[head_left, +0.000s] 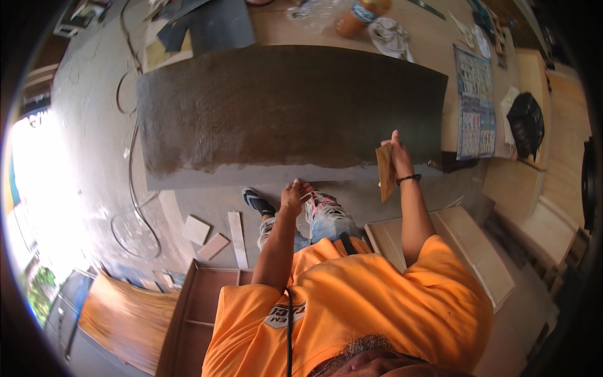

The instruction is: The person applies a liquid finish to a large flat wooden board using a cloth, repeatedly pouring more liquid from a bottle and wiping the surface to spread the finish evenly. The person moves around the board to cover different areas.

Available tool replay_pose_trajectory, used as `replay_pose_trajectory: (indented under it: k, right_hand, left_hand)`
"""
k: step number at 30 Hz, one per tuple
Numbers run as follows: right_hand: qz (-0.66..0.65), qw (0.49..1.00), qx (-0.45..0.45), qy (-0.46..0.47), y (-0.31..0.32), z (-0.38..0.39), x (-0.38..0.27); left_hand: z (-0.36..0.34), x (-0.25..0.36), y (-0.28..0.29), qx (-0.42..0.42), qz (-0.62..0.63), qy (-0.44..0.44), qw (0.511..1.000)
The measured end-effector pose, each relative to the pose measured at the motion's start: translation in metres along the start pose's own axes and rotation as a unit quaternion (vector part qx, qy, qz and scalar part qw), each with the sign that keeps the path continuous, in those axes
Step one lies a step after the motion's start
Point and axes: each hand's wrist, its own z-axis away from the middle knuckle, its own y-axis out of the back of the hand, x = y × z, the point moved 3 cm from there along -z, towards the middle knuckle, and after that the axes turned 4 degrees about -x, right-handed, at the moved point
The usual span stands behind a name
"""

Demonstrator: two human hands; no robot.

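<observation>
A long grey sheet [276, 107] lies across the workbench, with a dark brown, wet-looking coating over most of it and a bare grey strip along its near edge. My left hand [294, 196] is at the middle of that near edge, its fingers closed about the rim; part of the grip is hidden. Toward the sheet's right end, my right hand [399, 158] holds a flat brown spreader [385, 173] against the palm, its long side pointing toward me. One finger of this hand stretches away from the spreader. The spreader appears raised above the near edge.
An orange-brown bottle [358, 17] and a white rag [389, 38] stand beyond the sheet. Dark sheets [220, 28] lie at the far left. A printed poster [475, 103] and a black bag [526, 124] are right. A cable [133, 169] crosses the floor; wooden panels [471, 245] lie near me.
</observation>
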Motion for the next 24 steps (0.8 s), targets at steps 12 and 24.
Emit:
replay_pose_trajectory:
  k: [12,24]
  right_hand:
    - [-0.21,0.954,0.137,-0.165,0.128,0.07,0.173]
    - [-0.161,0.831,0.248,-0.471,0.06,0.273,0.419]
  left_hand:
    - [-0.014,0.237,-0.214,-0.217,-0.412,-0.362,0.807]
    - [-0.145,0.344,-0.452,-0.239,-0.389,-0.655,0.603]
